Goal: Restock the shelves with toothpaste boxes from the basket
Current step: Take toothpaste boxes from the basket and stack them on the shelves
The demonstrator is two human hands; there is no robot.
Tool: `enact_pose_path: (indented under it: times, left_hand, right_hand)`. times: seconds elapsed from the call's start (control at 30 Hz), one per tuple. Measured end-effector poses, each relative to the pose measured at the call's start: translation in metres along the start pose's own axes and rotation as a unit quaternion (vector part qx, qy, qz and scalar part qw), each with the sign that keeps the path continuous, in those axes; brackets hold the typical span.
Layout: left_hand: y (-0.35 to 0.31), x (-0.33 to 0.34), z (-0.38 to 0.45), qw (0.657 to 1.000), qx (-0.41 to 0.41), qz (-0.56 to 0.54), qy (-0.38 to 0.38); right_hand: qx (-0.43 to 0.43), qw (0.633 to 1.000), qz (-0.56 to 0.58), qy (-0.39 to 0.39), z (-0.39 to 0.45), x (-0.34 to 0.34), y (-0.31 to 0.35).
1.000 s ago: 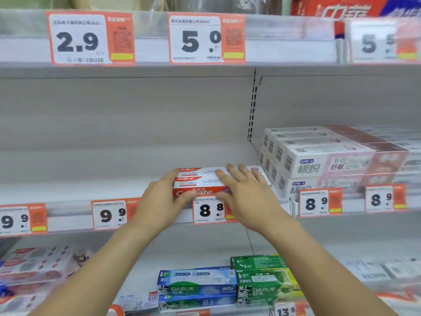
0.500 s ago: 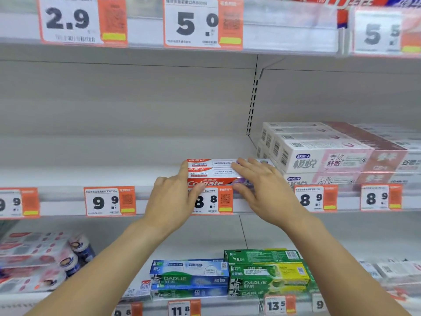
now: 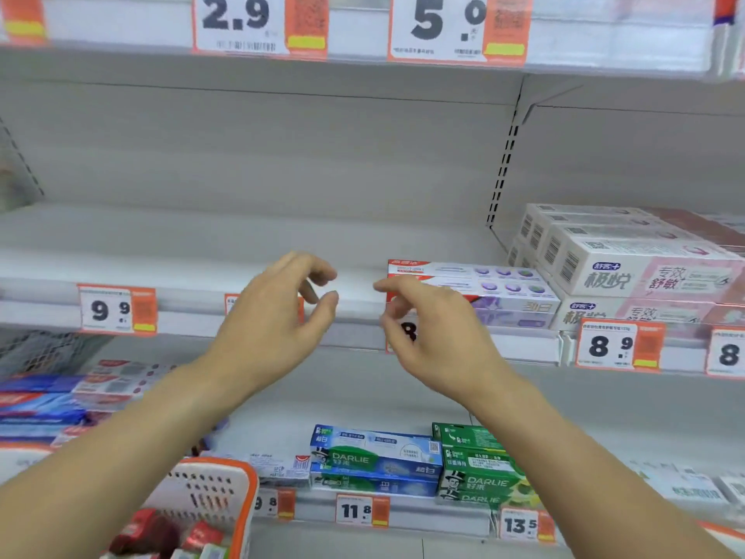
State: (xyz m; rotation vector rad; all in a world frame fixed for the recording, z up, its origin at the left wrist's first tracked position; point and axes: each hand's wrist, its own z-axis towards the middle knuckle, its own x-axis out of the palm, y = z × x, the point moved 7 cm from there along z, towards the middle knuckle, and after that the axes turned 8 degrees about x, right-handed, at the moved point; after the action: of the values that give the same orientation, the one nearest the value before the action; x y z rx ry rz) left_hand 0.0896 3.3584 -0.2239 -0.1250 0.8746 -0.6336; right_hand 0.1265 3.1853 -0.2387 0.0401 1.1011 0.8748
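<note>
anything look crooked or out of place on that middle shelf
Nothing stands out. The red and white Colgate toothpaste boxes sit in a squared stack at the front of the white metal shelf, beside the pink and white toothpaste boxes. Both hands, left and right, hold nothing.

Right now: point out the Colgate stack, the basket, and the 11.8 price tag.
Colgate stack (image 3: 475,292): head view, top face of the front box.
Basket (image 3: 209,492): head view, perforated white wall.
11.8 price tag (image 3: 356,510): head view, printed digits.

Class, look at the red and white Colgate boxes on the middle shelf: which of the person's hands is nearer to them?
Right. The right hand overlaps the left end of the Colgate boxes in the picture; the left hand hangs apart, further left, before bare shelf.
</note>
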Motion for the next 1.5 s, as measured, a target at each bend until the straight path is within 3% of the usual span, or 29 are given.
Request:
enact_pose_path:
  times: [0.13,0.23,0.3,0.43,0.6,0.7,0.97,1.13,1.27,1.4,1.5]
  left_hand:
    - [0.055,-0.012,-0.071,0.988,-0.073,0.023,0.136]
    - [0.115,-0.012,-0.145,0.951,-0.153,0.065,0.26]
    - [0.151,-0.014,-0.199,0.913,-0.205,0.089,0.341]
    - [0.204,-0.035,-0.29,0.834,-0.298,0.137,0.444]
    - [0.249,-0.067,-0.371,0.773,-0.463,0.114,0.419]
    - [0.254,-0.064,-0.411,0.74,-0.51,0.09,0.428]
    - [0.258,-0.052,-0.416,0.765,-0.454,0.098,0.447]
    - [0.257,-0.042,-0.408,0.776,-0.415,0.095,0.466]
    - [0.254,-0.043,-0.395,0.799,-0.42,0.068,0.426]
    - [0.251,-0.047,-0.377,0.812,-0.452,-0.086,0.358]
    - [0.274,-0.072,-0.379,0.824,-0.48,-0.007,0.302]
  right_hand:
    - [-0.018,0.98,0.056,0.192,-0.01,0.095,0.058]
    - [-0.027,0.92,0.031,0.389,-0.038,0.186,0.094]
    - [-0.048,0.883,0.015,0.466,-0.058,0.236,0.118]
    - [-0.058,0.844,0.005,0.534,-0.089,0.312,0.156]
    - [-0.051,0.81,0.007,0.584,-0.101,0.377,0.182]
    - [-0.033,0.807,0.024,0.589,-0.095,0.409,0.196]
    - [-0.044,0.766,-0.035,0.64,-0.097,0.466,0.196]
    - [-0.003,0.713,0.04,0.7,-0.106,0.468,0.2]
    - [0.028,0.738,0.04,0.673,-0.105,0.469,0.201]
    - [0.026,0.741,0.026,0.671,-0.106,0.468,0.193]
    - [0.033,0.75,0.035,0.659,-0.102,0.463,0.189]
